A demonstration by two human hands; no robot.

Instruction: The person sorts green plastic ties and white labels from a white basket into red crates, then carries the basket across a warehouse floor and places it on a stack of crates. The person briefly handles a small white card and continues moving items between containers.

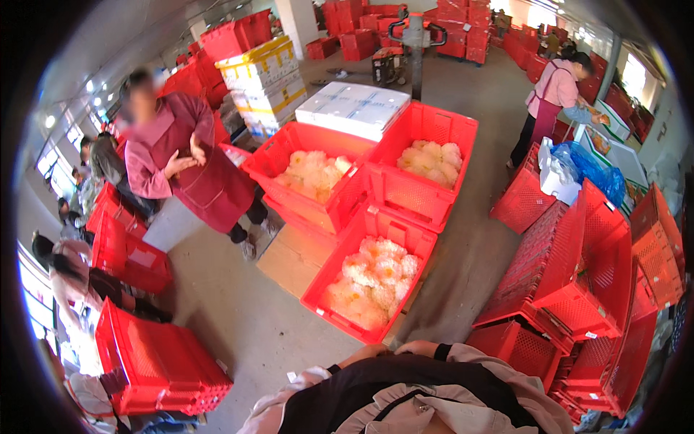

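My left hand [370, 350] and my right hand [417, 347] cannot be told apart by crossing, but both rest low before my dark apron, near the closest red plastic crate [320, 295]. Their fingers are mostly hidden, so whether they hold anything does not show. Pale, fluffy flower heads [379, 276] fill the bottom of that crate. Behind it stand two more red crates, one at the left [271, 182] and one at the right [434, 209], each with similar flower heads inside.
A person in a maroon apron [209, 190] stands left of the crates. A white foam box [352, 106] lies behind them, with a pallet jack [416, 54] farther back. Stacked red crates stand at the right [574, 271] and lower left [162, 363]. Another person [550, 97] works at the upper right.
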